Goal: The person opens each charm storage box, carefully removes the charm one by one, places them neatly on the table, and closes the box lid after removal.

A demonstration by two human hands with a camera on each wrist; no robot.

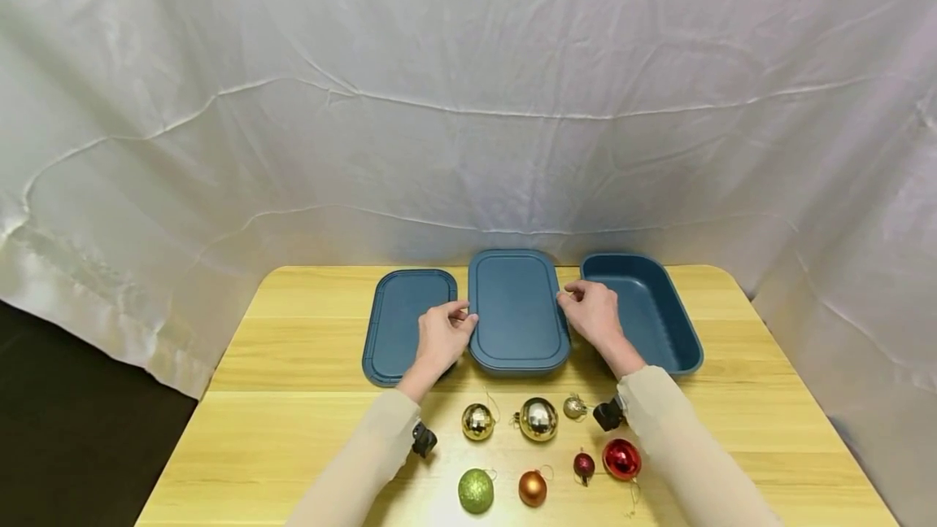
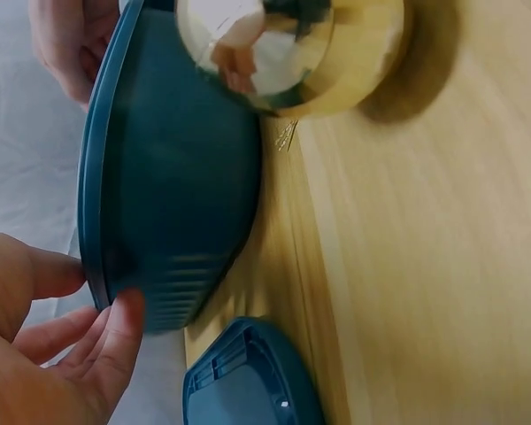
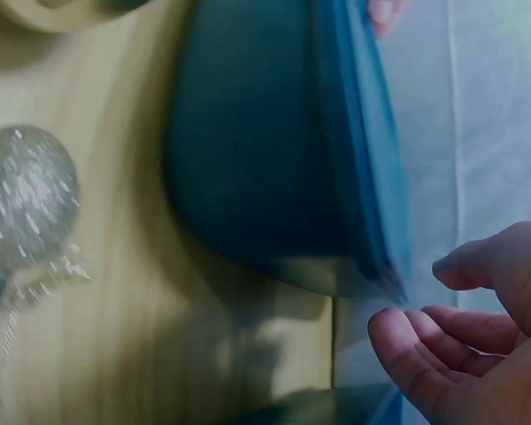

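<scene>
In the head view a blue lidded box (image 1: 518, 311) stands at the back middle of the table. My left hand (image 1: 442, 336) is at its left side; in the left wrist view the thumb and fingers (image 2: 124, 332) pinch the rim of the lid (image 2: 93, 204). On the opposite side is my right hand (image 1: 594, 317). The right wrist view shows its thumb (image 3: 465, 266) and fingertips spread just off the lid's corner, nothing between them.
A loose blue lid (image 1: 410, 324) lies left of the box, and an open blue box (image 1: 647, 315) stands right. Several bauble ornaments lie in front, among them a large gold ball (image 1: 538, 419), a green one (image 1: 476, 491) and a red one (image 1: 621, 459). A pale curtain (image 1: 468, 145) hangs behind.
</scene>
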